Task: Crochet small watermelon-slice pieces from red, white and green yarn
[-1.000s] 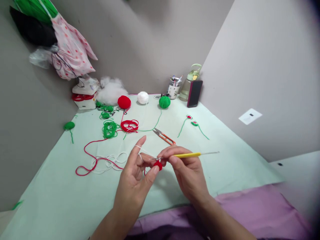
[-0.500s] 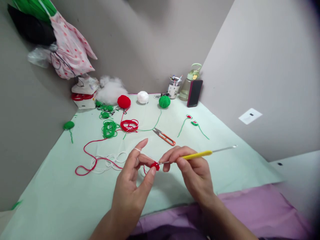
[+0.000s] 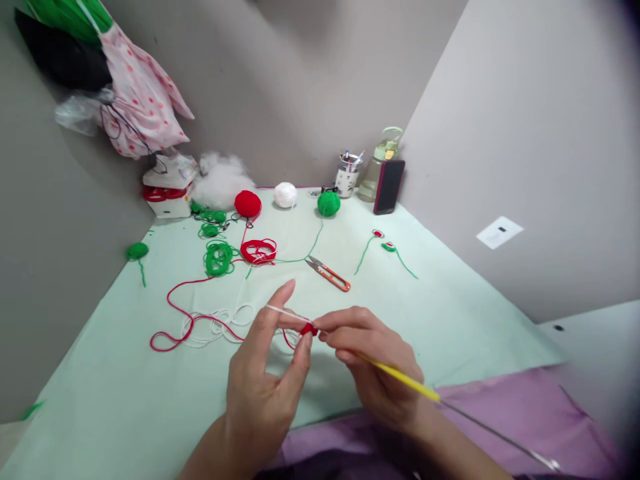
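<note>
Between the thumb and fingers of my left hand (image 3: 265, 373) is pinched a small red crochet piece (image 3: 309, 329). A white yarn strand (image 3: 287, 312) runs from my raised left index finger to the piece. My right hand (image 3: 377, 363) grips a crochet hook (image 3: 407, 381) with a yellow handle; its working tip meets the red piece, partly hidden by my fingers. The hook's other metal end points down to the right. Red yarn (image 3: 173, 300) trails from the piece across the table, over loose white yarn loops (image 3: 220, 327).
Orange thread snips (image 3: 329, 273) lie beyond my hands. Behind are red (image 3: 248, 203), white and green yarn balls, fluffy stuffing (image 3: 225, 180), a pen cup (image 3: 347, 177), a bottle and a phone (image 3: 389, 187). Two small crocheted pieces (image 3: 389, 247) with green tails lie to the right.
My right hand has turned the hook, so its far end swung from pointing right to pointing down and right. The white strand now stretches straight to the red piece.
</note>
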The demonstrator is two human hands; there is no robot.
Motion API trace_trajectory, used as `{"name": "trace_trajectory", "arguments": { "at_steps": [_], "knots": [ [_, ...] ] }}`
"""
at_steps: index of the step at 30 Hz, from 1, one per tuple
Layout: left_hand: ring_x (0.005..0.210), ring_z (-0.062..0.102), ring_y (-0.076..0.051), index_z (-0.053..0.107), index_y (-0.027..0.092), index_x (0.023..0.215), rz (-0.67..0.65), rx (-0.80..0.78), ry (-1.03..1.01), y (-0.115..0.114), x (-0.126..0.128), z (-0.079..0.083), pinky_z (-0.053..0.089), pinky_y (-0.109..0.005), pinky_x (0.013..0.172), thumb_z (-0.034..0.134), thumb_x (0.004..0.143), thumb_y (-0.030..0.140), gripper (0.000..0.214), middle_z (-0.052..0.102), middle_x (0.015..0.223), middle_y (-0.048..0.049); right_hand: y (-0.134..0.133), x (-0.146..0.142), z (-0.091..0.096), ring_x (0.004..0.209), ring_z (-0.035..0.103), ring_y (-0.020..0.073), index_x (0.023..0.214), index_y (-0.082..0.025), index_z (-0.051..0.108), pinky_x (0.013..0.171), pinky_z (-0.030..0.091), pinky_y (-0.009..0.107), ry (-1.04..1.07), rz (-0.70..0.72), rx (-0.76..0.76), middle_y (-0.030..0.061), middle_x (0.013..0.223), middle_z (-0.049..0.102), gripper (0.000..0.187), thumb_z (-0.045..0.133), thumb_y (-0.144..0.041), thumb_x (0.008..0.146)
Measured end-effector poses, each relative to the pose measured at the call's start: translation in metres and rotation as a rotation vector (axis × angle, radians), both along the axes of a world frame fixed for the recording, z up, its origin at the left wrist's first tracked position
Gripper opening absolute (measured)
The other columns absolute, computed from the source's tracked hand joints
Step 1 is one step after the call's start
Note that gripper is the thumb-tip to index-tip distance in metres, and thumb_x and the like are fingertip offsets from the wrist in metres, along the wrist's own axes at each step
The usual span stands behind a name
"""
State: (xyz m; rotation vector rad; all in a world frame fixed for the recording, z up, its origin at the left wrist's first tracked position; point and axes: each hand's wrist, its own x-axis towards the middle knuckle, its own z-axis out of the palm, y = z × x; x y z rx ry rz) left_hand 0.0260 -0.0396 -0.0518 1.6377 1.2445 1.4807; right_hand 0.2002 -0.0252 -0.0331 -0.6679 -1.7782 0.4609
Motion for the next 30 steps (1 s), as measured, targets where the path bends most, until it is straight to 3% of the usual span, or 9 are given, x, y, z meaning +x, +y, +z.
{"name": "trace_trajectory", "arguments": {
  "at_steps": [4, 9, 13, 16, 22, 26, 30],
  "knots": [
    [0.101, 0.074, -0.019, 0.063, 0.031, 0.146, 0.011, -0.063, -0.168, -0.002, 0.005, 0.000, 0.053, -0.034, 0.105, 0.074, 0.098, 0.021, 0.050, 0.078, 0.099, 0.0021, -0.002, -0.008, -0.006, 0.095, 0.077, 0.0196, 0.113, -0.023, 0.079, 0.082, 0.064, 0.031, 0.151, 0.006, -0.057, 0.0101, 0.103, 0.082, 0.021, 0.058, -0.021, 0.110],
    [0.095, 0.075, -0.017, 0.063, 0.030, 0.145, -0.066, -0.203, -0.370, -0.001, 0.007, 0.006, 0.053, -0.031, 0.104, 0.082, 0.093, 0.027, 0.055, 0.077, 0.087, 0.0053, 0.007, -0.016, -0.008, 0.085, 0.073, 0.0205, 0.098, -0.024, 0.082, 0.077, 0.062, 0.033, 0.449, 0.101, -0.322, 0.0073, 0.090, 0.079, 0.018, 0.069, -0.033, 0.105],
    [0.087, 0.074, -0.017, 0.069, 0.028, 0.135, -0.140, -0.244, -0.425, -0.001, 0.005, 0.016, 0.054, -0.031, 0.098, 0.079, 0.097, 0.030, 0.040, 0.074, 0.080, 0.0050, 0.017, -0.013, -0.006, 0.063, 0.063, 0.0132, 0.087, -0.021, 0.074, 0.065, 0.058, 0.028, 0.671, 0.309, -0.675, 0.0030, 0.085, 0.073, 0.027, 0.077, -0.045, 0.098],
    [0.079, 0.070, -0.015, 0.072, 0.027, 0.132, -0.137, -0.256, -0.443, -0.002, 0.004, 0.021, 0.057, -0.028, 0.087, 0.069, 0.103, 0.030, 0.029, 0.069, 0.078, 0.0044, 0.019, -0.009, -0.004, 0.060, 0.060, 0.0111, 0.085, -0.021, 0.070, 0.061, 0.055, 0.024, 0.720, 0.412, -0.793, 0.0013, 0.081, 0.071, 0.028, 0.077, -0.045, 0.098],
    [0.098, 0.073, -0.015, 0.067, 0.035, 0.143, -0.216, -0.201, -0.252, 0.005, -0.008, 0.022, 0.058, -0.025, 0.094, 0.075, 0.098, 0.023, 0.047, 0.073, 0.104, 0.0011, 0.020, 0.000, -0.002, 0.067, 0.065, 0.0130, 0.090, -0.021, 0.076, 0.066, 0.054, 0.027, 0.649, 0.459, -0.683, 0.0022, 0.085, 0.073, 0.021, 0.073, -0.038, 0.102],
    [0.087, 0.074, -0.013, 0.075, 0.038, 0.131, -0.232, -0.082, -0.037, 0.009, -0.016, 0.026, 0.056, -0.024, 0.097, 0.072, 0.099, 0.018, 0.038, 0.079, 0.092, 0.0058, 0.017, 0.007, 0.002, 0.079, 0.068, 0.0159, 0.096, -0.022, 0.078, 0.075, 0.056, 0.030, 0.474, 0.379, -0.541, 0.0030, 0.087, 0.073, 0.020, 0.066, -0.034, 0.107],
    [0.087, 0.075, -0.013, 0.076, 0.040, 0.130, -0.122, -0.046, -0.038, 0.007, -0.018, 0.024, 0.057, -0.025, 0.098, 0.074, 0.098, 0.017, 0.040, 0.080, 0.091, 0.0070, 0.009, 0.007, 0.008, 0.087, 0.070, 0.0173, 0.098, -0.022, 0.077, 0.081, 0.057, 0.031, 0.289, 0.249, -0.405, 0.0041, 0.089, 0.074, 0.023, 0.060, -0.029, 0.110]
  ]
}}
